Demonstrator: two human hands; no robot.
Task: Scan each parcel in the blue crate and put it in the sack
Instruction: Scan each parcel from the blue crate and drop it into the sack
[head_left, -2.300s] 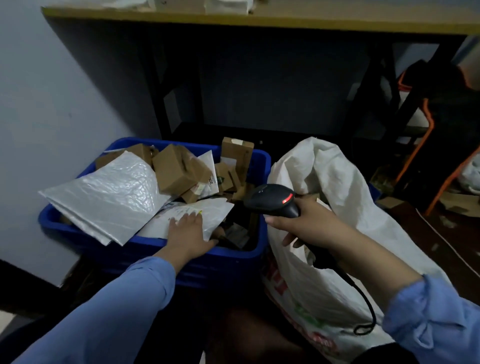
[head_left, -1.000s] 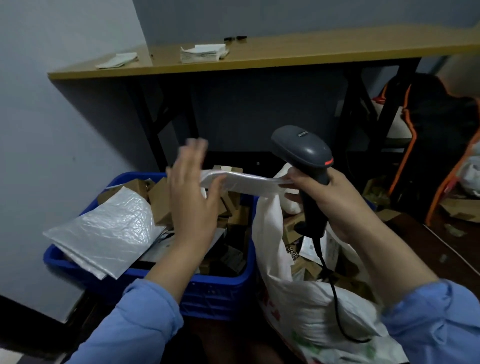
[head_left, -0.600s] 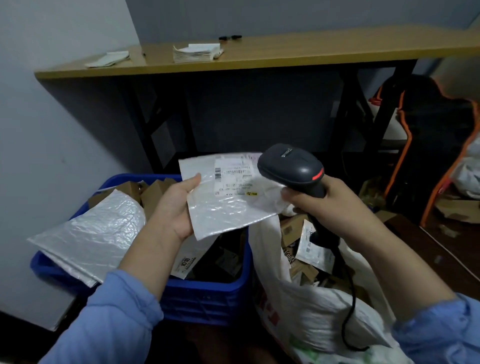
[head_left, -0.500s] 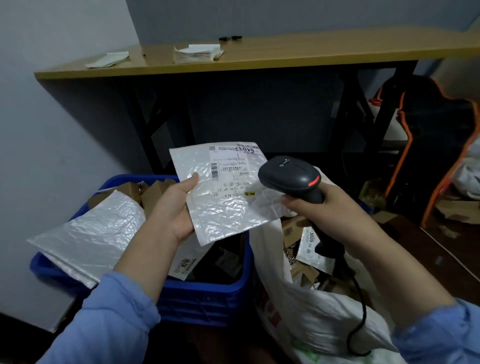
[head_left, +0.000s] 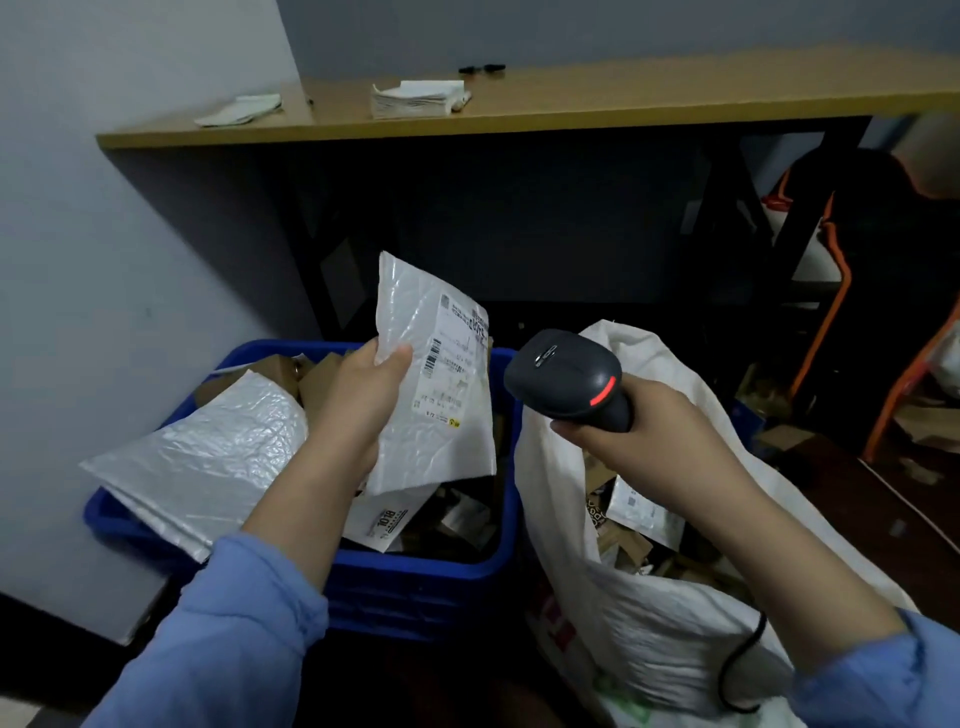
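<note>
My left hand (head_left: 358, 400) pinches a white bubble mailer (head_left: 431, 384) by its left edge, holding it upright above the blue crate (head_left: 415, 577), its printed label facing me. My right hand (head_left: 644, 431) grips a black barcode scanner (head_left: 566, 382) with a red light lit, its head just right of the mailer's label. The crate holds several cardboard boxes and mailers, with a large silver mailer (head_left: 208, 457) hanging over its left rim. The white sack (head_left: 649, 623) stands open to the crate's right, with parcels inside.
A wooden table (head_left: 571, 106) runs along the back with paper stacks and a marker on it; its dark legs stand behind the crate. A grey wall rises on the left. Orange-framed clutter and cardboard scraps lie on the floor at the far right.
My left hand lifted the mailer out of the crate and turned it upright with its label facing me. The scanner moved down and to the right of the label.
</note>
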